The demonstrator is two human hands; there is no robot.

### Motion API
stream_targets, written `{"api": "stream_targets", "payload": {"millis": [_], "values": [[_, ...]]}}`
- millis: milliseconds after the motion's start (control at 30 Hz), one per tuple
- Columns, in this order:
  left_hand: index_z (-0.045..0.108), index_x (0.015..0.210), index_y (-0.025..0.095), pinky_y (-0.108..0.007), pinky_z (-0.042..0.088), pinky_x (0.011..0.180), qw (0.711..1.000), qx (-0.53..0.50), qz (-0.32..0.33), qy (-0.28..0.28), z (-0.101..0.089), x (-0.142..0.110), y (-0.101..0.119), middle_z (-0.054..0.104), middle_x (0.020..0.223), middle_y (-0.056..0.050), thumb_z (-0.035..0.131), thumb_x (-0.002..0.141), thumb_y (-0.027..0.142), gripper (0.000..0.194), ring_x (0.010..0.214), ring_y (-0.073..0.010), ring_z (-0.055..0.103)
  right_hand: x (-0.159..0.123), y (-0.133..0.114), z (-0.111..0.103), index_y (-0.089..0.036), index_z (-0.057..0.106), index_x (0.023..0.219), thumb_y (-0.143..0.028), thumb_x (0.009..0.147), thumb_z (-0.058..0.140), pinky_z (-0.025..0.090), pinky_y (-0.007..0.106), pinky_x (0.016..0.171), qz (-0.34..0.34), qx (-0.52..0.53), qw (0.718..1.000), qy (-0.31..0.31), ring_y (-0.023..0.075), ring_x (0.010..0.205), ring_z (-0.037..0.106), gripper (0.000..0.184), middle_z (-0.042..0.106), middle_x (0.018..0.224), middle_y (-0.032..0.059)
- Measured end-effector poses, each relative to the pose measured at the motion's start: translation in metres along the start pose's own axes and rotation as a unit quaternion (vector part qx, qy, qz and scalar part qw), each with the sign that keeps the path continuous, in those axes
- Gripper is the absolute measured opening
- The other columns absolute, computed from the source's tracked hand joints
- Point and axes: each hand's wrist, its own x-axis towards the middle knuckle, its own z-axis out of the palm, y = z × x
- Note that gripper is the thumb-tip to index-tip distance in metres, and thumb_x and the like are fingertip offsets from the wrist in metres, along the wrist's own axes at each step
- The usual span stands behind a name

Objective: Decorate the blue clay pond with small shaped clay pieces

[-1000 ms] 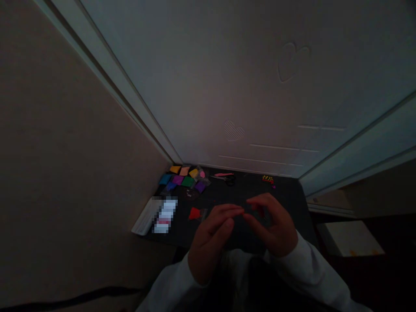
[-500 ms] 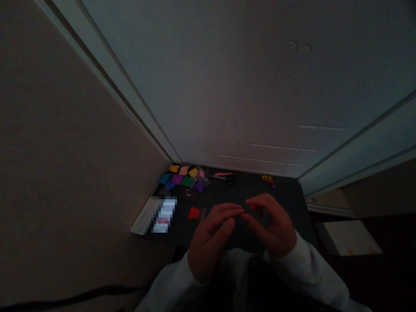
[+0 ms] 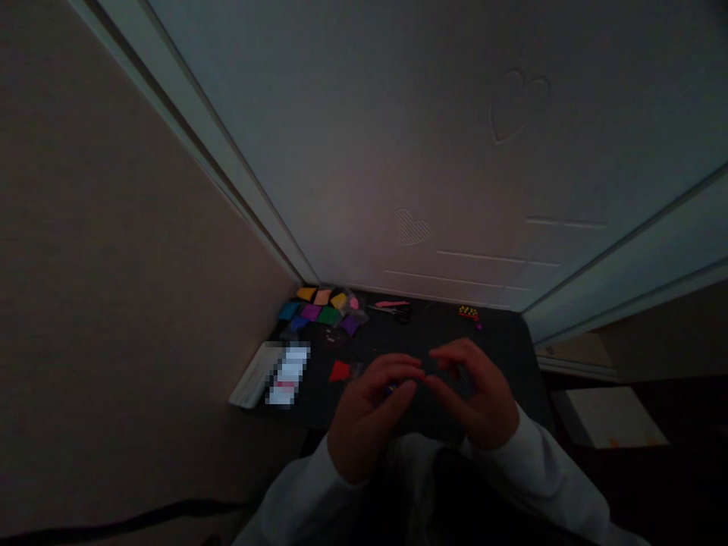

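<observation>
My left hand (image 3: 372, 417) is bent over the near part of the dark table, its fingers curled and the thumb close under them. A small dark bluish thing (image 3: 390, 390) shows between thumb and fingers, too dim to name. My right hand (image 3: 475, 398) is beside it, thumb and forefinger spread apart with nothing visible between them. The right thumb tip meets the left fingertips. Just beyond the left hand lies a red packet (image 3: 340, 371), its clear edge partly hidden by the fingers.
Several coloured packets (image 3: 328, 315) lie at the table's back left. Behind the hands are scissors (image 3: 401, 312) and a pink strip (image 3: 391, 304). A small red piece with yellow dots (image 3: 468, 312) sits back right. A blurred bright screen (image 3: 289, 375) leans at left; a white box (image 3: 617, 417) stands right.
The left thumb has moved slightly toward the right hand, and the small bluish thing has come into sight in the left hand. The right hand has hardly moved.
</observation>
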Motion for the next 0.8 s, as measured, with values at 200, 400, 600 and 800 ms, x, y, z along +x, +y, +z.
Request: {"api": "stream_targets", "payload": {"millis": [200, 400, 600, 800], "values": [[0.064, 0.076, 0.023, -0.023, 0.04, 0.078, 0.996, -0.079, -0.049, -0.011, -0.0003, 0.0011, -0.0017, 0.058, 0.095, 0.0, 0.06, 0.071, 0.019, 0.008, 0.091, -0.0129, 0.052, -0.0011, -0.002, 0.0026, -0.02, 0.051, 0.094, -0.014, 0.071, 0.058, 0.039, 0.026, 0.057, -0.001, 0.021, 1.0, -0.017, 0.0116, 0.065, 0.045, 0.026, 0.049, 0.074, 0.0001], [0.065, 0.068, 0.02, -0.025, 0.038, 0.077, 0.979, -0.184, -0.086, 0.011, 0.0016, 0.0037, -0.0031, 0.059, 0.085, -0.001, 0.064, 0.066, 0.015, 0.005, 0.086, -0.0136, 0.053, -0.0019, -0.0012, 0.0018, -0.02, 0.051, 0.095, -0.015, 0.072, 0.057, 0.038, 0.026, 0.057, 0.004, 0.017, 1.0, -0.02, 0.012, 0.065, 0.045, 0.025, 0.049, 0.074, 0.0002], [0.061, 0.065, 0.016, -0.028, 0.041, 0.07, 0.891, -0.419, -0.173, -0.016, 0.0019, 0.005, -0.0066, 0.057, 0.077, -0.001, 0.065, 0.061, 0.015, 0.006, 0.078, -0.0143, 0.052, -0.0028, -0.0006, -0.0002, -0.021, 0.05, 0.096, -0.014, 0.073, 0.055, 0.038, 0.027, 0.058, 0.011, 0.023, 1.0, -0.019, 0.012, 0.066, 0.045, 0.024, 0.048, 0.075, 0.0003], [0.06, 0.067, 0.016, -0.027, 0.042, 0.069, 0.879, -0.44, -0.184, -0.015, 0.0015, 0.0051, -0.0062, 0.055, 0.075, -0.001, 0.065, 0.061, 0.016, 0.008, 0.077, -0.0131, 0.052, -0.0029, -0.0032, 0.0004, -0.02, 0.051, 0.095, -0.015, 0.074, 0.053, 0.039, 0.027, 0.058, 0.018, 0.036, 0.999, -0.024, 0.0124, 0.065, 0.045, 0.022, 0.048, 0.074, 0.0006]]}}
